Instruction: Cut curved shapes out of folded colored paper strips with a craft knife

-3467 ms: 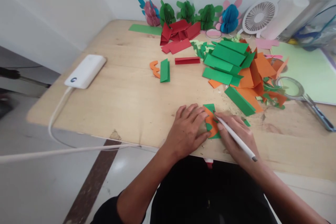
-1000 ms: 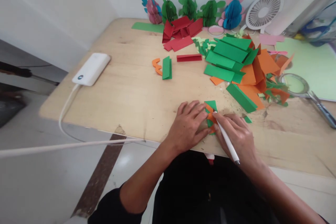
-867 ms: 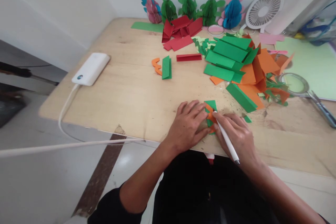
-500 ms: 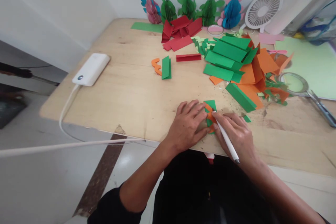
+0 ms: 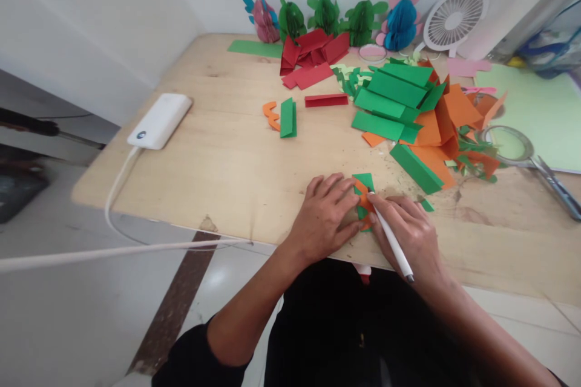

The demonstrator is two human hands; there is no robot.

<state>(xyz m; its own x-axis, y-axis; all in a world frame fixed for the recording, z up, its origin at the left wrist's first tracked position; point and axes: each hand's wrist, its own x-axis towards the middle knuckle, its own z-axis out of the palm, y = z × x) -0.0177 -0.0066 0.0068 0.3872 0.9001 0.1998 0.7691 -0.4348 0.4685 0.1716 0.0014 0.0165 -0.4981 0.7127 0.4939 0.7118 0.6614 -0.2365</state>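
Observation:
A white pen is gripped in my right hand, its tip against an orange paper cutout. The cutout has a wavy outline and lies on a piece of green paper near the table's front edge. My left hand rests flat with fingers spread, its fingertips touching the left side of these papers. Both hands partly cover the cutout. Farther back lie a second wavy orange cutout and a folded green paper.
Behind the hands lie folded green papers, orange papers and red papers. Scissors and a tape roll are at right. A power bank with a cable sits left. Paper figures and a fan stand along the wall.
Both hands, the pen and the papers keep nearly the same places. The whole view has shifted very slightly.

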